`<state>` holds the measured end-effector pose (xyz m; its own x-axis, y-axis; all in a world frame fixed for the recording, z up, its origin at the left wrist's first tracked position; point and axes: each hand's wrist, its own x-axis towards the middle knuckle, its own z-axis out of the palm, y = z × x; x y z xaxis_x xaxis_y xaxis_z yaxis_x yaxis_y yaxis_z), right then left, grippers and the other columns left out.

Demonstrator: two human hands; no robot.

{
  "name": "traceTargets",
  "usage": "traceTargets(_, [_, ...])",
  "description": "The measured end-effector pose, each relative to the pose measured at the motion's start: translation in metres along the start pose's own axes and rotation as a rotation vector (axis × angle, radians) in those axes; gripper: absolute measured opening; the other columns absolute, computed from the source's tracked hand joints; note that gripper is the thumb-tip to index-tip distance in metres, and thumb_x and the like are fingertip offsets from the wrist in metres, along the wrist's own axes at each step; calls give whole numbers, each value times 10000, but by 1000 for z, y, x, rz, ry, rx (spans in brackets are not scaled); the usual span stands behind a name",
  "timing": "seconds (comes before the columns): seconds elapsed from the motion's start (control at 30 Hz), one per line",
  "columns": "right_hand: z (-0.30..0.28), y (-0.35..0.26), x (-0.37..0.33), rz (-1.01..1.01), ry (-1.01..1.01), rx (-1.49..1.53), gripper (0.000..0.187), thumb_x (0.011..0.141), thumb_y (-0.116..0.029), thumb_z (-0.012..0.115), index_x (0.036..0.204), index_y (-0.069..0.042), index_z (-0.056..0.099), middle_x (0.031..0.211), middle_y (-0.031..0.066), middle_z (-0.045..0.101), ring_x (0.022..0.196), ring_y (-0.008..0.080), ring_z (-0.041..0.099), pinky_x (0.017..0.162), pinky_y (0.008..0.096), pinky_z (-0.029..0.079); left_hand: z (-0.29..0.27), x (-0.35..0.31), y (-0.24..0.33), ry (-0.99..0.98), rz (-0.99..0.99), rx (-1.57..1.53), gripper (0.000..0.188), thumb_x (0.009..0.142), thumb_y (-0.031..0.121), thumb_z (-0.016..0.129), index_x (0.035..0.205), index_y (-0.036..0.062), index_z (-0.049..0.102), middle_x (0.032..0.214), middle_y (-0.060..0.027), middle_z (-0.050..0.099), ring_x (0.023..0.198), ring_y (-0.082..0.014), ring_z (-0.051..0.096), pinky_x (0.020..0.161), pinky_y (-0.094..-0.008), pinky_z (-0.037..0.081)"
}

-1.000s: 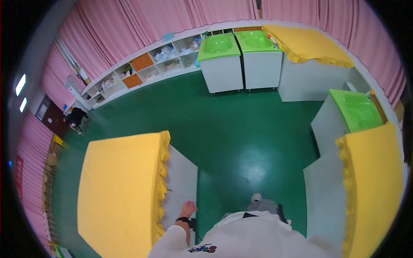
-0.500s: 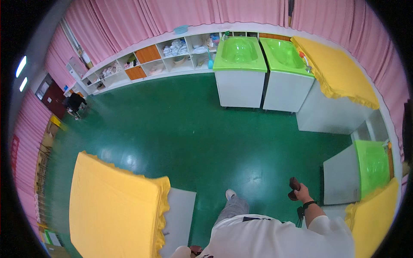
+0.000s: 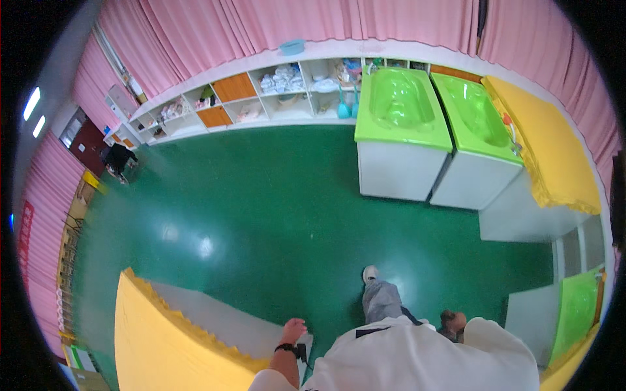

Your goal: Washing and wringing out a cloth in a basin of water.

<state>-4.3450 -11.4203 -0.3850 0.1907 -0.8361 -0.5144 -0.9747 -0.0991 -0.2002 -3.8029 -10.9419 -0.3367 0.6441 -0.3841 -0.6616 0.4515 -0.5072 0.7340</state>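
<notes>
My left hand (image 3: 293, 330) hangs beside the yellow-covered unit (image 3: 176, 332) at the lower left, a dark band on its wrist. Its fingers are loosely curled in, and nothing shows in them. Close to my right side, my right hand (image 3: 459, 323) is closed on a dark brown object (image 3: 448, 320). That object is rounded and lumpy, partly hidden by the hand and my white sleeve, and its kind cannot be made out. One of my shoes (image 3: 370, 273) is stretched forward on the green floor (image 3: 261, 215).
Two green tubs (image 3: 401, 98) (image 3: 473, 111) on white bases stand ahead to the right, beside a yellow-covered unit (image 3: 548, 143). Another green tub (image 3: 577, 313) is at the lower right. White shelves (image 3: 280, 117) line the far wall. A chair with black cloth (image 3: 119, 159) stands far left.
I have moved forward, and the tubs look nearer. My left hand has swung forward into view beside the yellow cover. My right hand has drawn back toward my body with the brown object.
</notes>
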Motion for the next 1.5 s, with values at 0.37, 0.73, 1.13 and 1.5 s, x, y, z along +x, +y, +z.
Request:
traceTargets(0.37, [-110,-362,240,-313,-214,-112,260,754,-239,694,900,-30,744,897,230,724,902,402,705,794,483,562,-70,123,60,-139,-491,-379,249,977,230,582,1154,56,594,957,-173,722,847,-261,720,666,-369,592])
traceTargets(0.73, [-184,-844,370,-767,-24,174,330,748,-211,716,1009,-16,663,931,244,693,946,460,650,856,496,529,-124,316,181,-315,159,1287,323,914,415,550,1085,206,727,1177,-84,704,1068,-308,671,906,-445,543])
traceTargets(1.13, [-317,-1152,473,-656,201,433,345,782,-137,713,1096,-2,662,995,200,709,947,353,687,856,428,535,-282,683,452,-278,137,1284,182,842,264,617,787,116,707,849,-80,735,770,-301,716,672,-443,575])
traceTargets(1.5, [-360,-1357,709,-391,202,596,337,801,-206,717,1041,14,630,912,120,663,864,238,648,780,393,527,-295,875,668,-95,-429,-181,266,956,185,583,1185,52,609,1018,-190,714,861,-356,724,595,-418,565])
